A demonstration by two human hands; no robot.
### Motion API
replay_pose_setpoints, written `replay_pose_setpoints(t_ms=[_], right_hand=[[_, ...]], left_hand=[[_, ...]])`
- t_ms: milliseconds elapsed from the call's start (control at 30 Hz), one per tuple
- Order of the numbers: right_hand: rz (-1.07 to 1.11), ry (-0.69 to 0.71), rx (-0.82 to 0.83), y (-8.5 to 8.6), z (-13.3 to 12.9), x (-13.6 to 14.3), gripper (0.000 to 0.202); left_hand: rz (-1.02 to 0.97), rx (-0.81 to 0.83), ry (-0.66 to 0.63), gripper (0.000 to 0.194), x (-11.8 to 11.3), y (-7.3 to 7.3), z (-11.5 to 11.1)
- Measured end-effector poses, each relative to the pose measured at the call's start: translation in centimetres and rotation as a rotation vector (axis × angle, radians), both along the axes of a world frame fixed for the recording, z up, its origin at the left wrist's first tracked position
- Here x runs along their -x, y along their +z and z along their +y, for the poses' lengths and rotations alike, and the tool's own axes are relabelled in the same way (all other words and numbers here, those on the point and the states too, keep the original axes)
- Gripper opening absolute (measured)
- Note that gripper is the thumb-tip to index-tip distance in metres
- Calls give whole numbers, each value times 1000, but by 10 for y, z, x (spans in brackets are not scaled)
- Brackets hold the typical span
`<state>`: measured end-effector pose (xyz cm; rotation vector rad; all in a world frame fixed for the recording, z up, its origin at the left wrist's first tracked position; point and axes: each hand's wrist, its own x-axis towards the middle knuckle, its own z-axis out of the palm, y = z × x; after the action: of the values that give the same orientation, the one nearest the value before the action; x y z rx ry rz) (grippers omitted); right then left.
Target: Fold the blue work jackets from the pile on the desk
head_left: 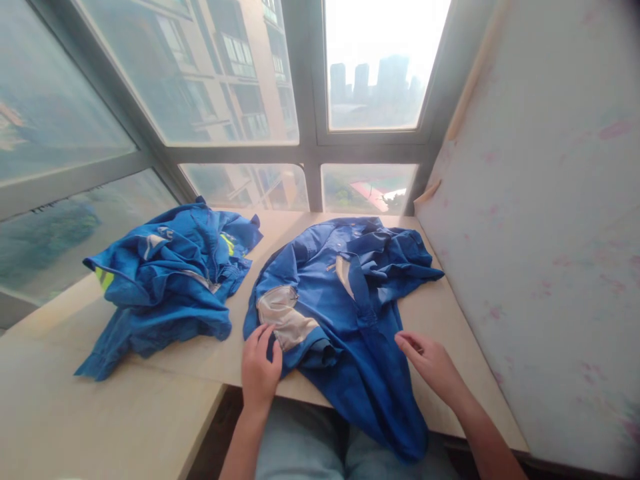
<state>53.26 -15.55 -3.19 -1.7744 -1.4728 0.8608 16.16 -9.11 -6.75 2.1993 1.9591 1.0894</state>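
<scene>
Blue trousers or a similar blue garment (320, 273) with beige inner pocket cloth (285, 317) lies crumpled in front of me, one long part hanging over the table's front edge. My left hand (261, 363) rests on its left side beside the beige cloth, fingers slightly apart. To the right of the garment, my right hand (425, 357) hovers with thumb and fingers curled close together; whether anything thin is between them is too small to tell. Another blue garment (175, 267) with yellow-green strips lies in a heap at the left.
The pale wooden table (65, 400) has an inner corner near my legs (305, 440). Windows (383, 67) stand behind it, and a flowered wall (540, 220) borders it on the right.
</scene>
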Motion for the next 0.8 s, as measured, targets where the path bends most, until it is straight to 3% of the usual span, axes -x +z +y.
replay_pose_setpoints(t_ms=[100, 233, 333, 433, 567, 633, 700, 800], right_hand=[[-1, -83, -120, -14, 48, 9, 53], [-142, -164, -221, -34, 101, 35, 62], [-236, -188, -182, -43, 119, 48, 56], [-225, -108, -87, -49, 116, 42, 36], [-223, -72, -119, -47, 95, 5, 37], [-270, -116, -176, -39, 85, -20, 39], [-313, -183, -281, -26, 78, -45, 39], [-344, -286, -508, 6, 72, -67, 37]], left_hand=[[-30, 201, 251, 44, 28, -7, -22], [15, 374, 330, 60, 40, 2, -28], [96, 497, 369, 73, 34, 14, -16], [16, 682, 321, 60, 29, 18, -2], [-319, 539, 238, 48, 47, 21, 10], [-573, 410, 244, 49, 65, 32, 15], [-687, 246, 329, 51, 85, 53, 21], [-426, -8, 481, 45, 106, 103, 30]])
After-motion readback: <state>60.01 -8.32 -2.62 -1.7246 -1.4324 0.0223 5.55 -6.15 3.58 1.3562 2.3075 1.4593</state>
